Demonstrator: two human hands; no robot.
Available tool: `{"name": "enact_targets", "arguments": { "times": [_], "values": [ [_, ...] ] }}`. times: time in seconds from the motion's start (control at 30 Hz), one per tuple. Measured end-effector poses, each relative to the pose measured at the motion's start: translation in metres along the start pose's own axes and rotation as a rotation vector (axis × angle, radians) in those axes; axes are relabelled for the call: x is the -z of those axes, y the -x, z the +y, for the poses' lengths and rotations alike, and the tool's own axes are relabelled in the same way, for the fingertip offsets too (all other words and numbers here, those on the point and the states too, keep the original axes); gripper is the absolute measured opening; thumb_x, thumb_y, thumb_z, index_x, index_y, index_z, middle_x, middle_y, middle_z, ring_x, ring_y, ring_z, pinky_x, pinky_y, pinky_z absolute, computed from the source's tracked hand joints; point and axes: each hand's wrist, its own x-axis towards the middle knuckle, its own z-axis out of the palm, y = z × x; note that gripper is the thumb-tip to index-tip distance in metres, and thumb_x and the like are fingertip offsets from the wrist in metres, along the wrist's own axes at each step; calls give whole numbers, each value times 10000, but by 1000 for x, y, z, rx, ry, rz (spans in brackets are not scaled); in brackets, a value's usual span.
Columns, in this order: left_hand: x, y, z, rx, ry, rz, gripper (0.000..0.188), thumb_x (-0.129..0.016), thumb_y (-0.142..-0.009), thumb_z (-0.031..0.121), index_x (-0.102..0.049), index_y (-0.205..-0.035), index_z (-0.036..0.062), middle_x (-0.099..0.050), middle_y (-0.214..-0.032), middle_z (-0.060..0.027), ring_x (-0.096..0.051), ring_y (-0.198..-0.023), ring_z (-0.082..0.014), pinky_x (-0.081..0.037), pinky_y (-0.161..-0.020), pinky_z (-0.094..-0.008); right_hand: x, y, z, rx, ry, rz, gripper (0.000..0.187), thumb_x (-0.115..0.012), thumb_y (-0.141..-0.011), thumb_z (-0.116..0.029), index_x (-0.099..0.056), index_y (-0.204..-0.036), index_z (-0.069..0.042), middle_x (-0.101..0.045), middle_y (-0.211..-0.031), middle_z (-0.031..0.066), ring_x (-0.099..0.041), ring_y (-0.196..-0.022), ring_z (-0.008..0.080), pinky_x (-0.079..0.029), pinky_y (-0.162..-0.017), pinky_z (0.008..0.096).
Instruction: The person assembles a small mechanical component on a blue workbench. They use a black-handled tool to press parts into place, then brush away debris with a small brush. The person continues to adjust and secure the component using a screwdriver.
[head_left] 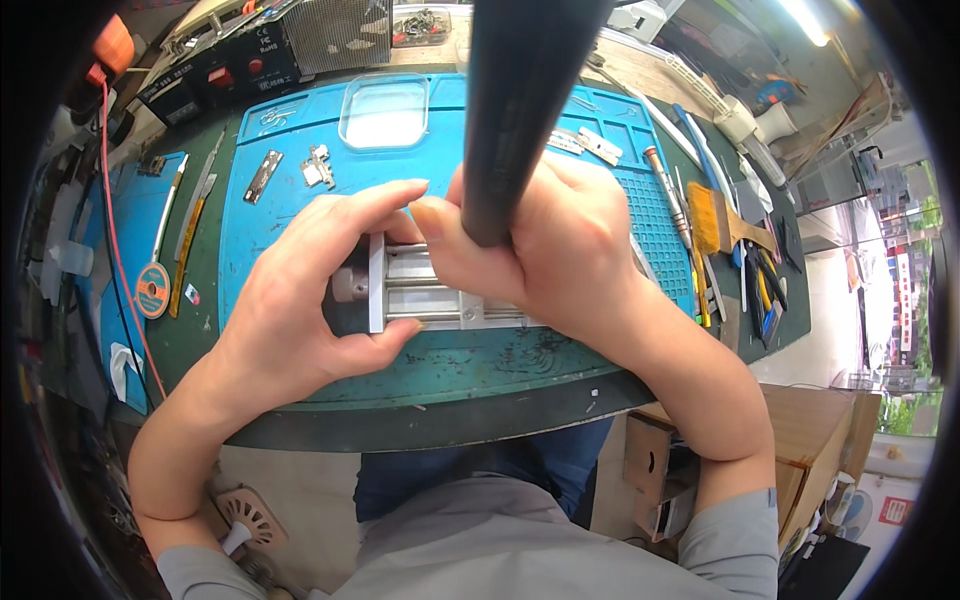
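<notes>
My left hand (300,275) is curled round the left end of a silver metal clamping fixture (376,285) with parallel rods, thumb at its near edge and fingers at its far side. A knurled knob (348,284) sticks out at that end. My right hand (560,240) is closed round the lower end of a thick black cylindrical tool (515,120), which rises toward the camera. The right hand is above the fixture and hides its right part and the tool's tip; whether a workpiece sits in the fixture is hidden.
A blue silicone work mat (440,365) lies beneath, with a clear square dish (385,112) and small metal parts (318,168) on it. To the right are a wide brush (728,222) and several hand tools. At left lie a solder spool (152,290) and a yellow knife (188,245).
</notes>
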Motion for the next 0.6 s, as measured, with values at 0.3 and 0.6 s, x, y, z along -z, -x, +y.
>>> {"name": "enact_targets", "arguments": {
  "times": [0.3, 0.6],
  "values": [
    [1, -1, 2, 29, 1, -15, 897, -877, -699, 24, -533, -1527, 62, -668, -1196, -116, -639, -1106, -289, -529, -1010, -393, 2, 1, 1, -60, -11, -36, 229, -846, -845, -133, -640, -896, -49, -633, -716, 67, -641, -576, 243, -508, -518, 355],
    [-1, 2, -2, 55, -23, -16, 886, -884, -688, 36, -545, -1506, 49, -666, -1236, -130, -643, -1124, -301, -537, -996, -392, -7, 2, 2, -54, -15, 20, 310, -819, -855, -202, -549, -848, -49, -592, -682, 88, -635, -573, 287, -519, -513, 393]
  ]
}}
